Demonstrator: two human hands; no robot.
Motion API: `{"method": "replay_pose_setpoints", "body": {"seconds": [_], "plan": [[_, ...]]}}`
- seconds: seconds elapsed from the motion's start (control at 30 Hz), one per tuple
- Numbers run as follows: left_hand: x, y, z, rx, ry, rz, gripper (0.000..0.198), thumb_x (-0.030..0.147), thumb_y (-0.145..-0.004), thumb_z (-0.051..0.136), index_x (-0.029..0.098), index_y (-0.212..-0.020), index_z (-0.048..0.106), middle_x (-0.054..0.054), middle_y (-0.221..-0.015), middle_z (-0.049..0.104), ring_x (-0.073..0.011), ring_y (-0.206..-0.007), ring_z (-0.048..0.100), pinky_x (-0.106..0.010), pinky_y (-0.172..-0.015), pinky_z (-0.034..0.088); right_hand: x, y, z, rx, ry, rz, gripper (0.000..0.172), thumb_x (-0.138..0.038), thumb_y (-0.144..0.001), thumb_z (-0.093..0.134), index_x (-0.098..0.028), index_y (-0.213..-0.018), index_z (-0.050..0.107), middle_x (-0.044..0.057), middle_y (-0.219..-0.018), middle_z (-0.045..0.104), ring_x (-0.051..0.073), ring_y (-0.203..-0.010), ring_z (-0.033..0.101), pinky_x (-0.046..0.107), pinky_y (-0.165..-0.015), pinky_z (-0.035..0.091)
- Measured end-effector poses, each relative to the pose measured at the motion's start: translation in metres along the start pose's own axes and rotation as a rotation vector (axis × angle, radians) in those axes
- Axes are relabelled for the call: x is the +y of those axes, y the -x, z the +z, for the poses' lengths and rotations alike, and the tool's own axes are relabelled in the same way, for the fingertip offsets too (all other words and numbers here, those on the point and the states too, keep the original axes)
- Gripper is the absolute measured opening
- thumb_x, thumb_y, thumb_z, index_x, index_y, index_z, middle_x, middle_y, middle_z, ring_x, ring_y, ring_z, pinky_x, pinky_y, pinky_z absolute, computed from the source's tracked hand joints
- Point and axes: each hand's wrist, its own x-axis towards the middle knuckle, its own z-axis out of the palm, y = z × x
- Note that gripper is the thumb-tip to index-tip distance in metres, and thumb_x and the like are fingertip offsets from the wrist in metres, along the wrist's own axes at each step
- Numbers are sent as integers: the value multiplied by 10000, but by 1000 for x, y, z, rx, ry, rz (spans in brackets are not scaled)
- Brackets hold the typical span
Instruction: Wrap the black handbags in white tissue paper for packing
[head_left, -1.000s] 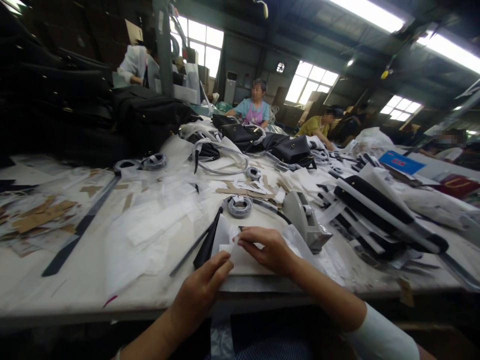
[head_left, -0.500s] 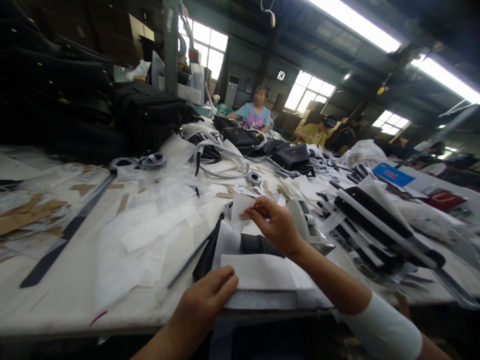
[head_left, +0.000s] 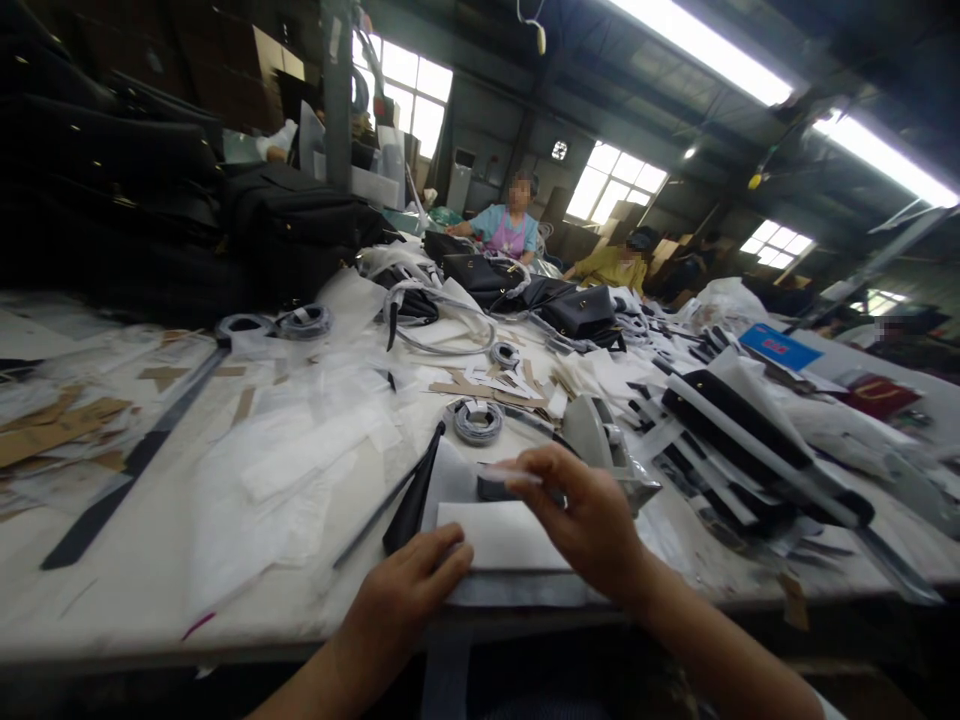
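My right hand point(head_left: 592, 515), closed, pinches a small white sheet point(head_left: 506, 474) between thumb and fingers, seen nearly edge-on and blurred. Below it lies a larger white sheet point(head_left: 495, 538) on a grey-lined piece of work point(head_left: 517, 588) at the table's front edge. My left hand point(head_left: 405, 590) is closed at the near left corner of that larger sheet; its fingertips press on the sheet's edge. A black folded part point(head_left: 415, 505) sticks out on the left. Behind the sheet is a dark rolled part point(head_left: 491, 488), partly hidden by my right hand.
Just beyond lies a wrapped coil point(head_left: 477, 422), beside a grey tape dispenser point(head_left: 592, 435). Thin translucent sheets point(head_left: 277, 480) spread to the left. Black strap parts point(head_left: 750, 440) are piled right, black bags point(head_left: 480, 275) behind. Two co-workers point(head_left: 510, 232) sit across the table.
My right hand has come down and nearer with the small white sheet, which has tilted flat. The coil behind is now uncovered. The left hand has hardly moved.
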Motion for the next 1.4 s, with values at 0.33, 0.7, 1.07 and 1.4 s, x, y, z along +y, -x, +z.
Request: {"method": "replay_pose_setpoints", "body": {"seconds": [0.33, 0.7, 1.07, 1.4], "plan": [[1, -3, -6, -95, 118, -77, 363, 72, -840, 496, 199, -1156, 621, -90, -1170, 693, -212, -1036, 690, -286, -875, 580, 12, 97, 56, -69, 81, -323, 182, -114, -966, 509, -160, -1092, 633, 107, -1080, 759, 198, -1139, 668, 328, -991, 555], [-12, 8, -20, -151, 259, 22, 337, 96, -884, 586, 167, -1213, 572, -116, -1218, 620, -198, -1127, 641, -294, -956, 553, 34, 114, 64, -52, 286, -585, 133, -101, -941, 566, -148, -895, 682, 67, -1062, 770, 191, -1160, 654, 372, -1056, 508], [0, 8, -22, -125, 215, 92, 219, 105, -936, 542, 172, -1113, 653, -97, -1136, 700, -190, -1123, 648, -372, -1022, 525, 30, 125, 56, -44, 192, -549, 178, -280, -953, 606, -142, -1055, 653, 94, -1054, 764, 187, -1125, 672, 380, -1064, 490], [-4, 8, -19, -137, 194, 96, 233, 121, -931, 545, 183, -1140, 626, -89, -1095, 696, -207, -1097, 650, -383, -968, 549, 25, 110, 77, 49, 542, -238, 208, -219, -985, 520, -188, -1163, 624, 78, -1207, 703, 244, -1117, 617, 444, -1059, 414]]}}
